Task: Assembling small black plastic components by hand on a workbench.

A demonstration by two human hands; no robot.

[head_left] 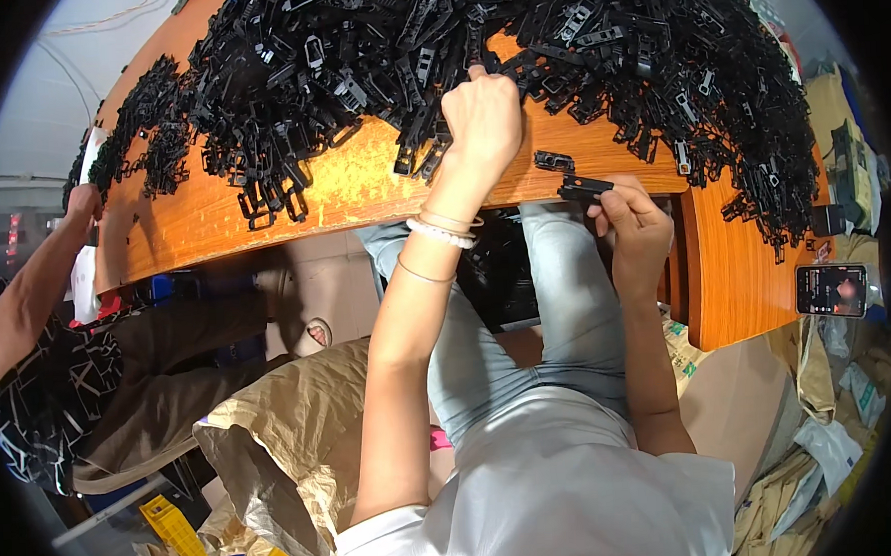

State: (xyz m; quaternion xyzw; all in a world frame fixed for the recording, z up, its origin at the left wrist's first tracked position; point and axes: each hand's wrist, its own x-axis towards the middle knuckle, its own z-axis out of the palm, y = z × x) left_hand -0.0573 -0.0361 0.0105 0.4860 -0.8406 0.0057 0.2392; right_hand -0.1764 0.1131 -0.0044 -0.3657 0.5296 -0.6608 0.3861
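Observation:
My left hand (483, 117) reaches to the near edge of a big heap of black plastic parts (356, 53) on the wooden table. Its fingers are curled, with one fingertip against the parts; what they grip is hidden under the hand. My right hand (634, 220), closer to me at the table's front edge, pinches one narrow black plastic part (586, 188) between thumb and fingers. Just beyond it, a single black part with a light metallic-looking face (554, 161) lies by itself on the wood.
The curved wooden table (734, 285) wraps round in front of me. A phone (831, 291) with a lit screen is at the right. On the left, another person's hand (84, 202) rests by a smaller heap. A crumpled brown paper bag (292, 414) stands beside my left leg.

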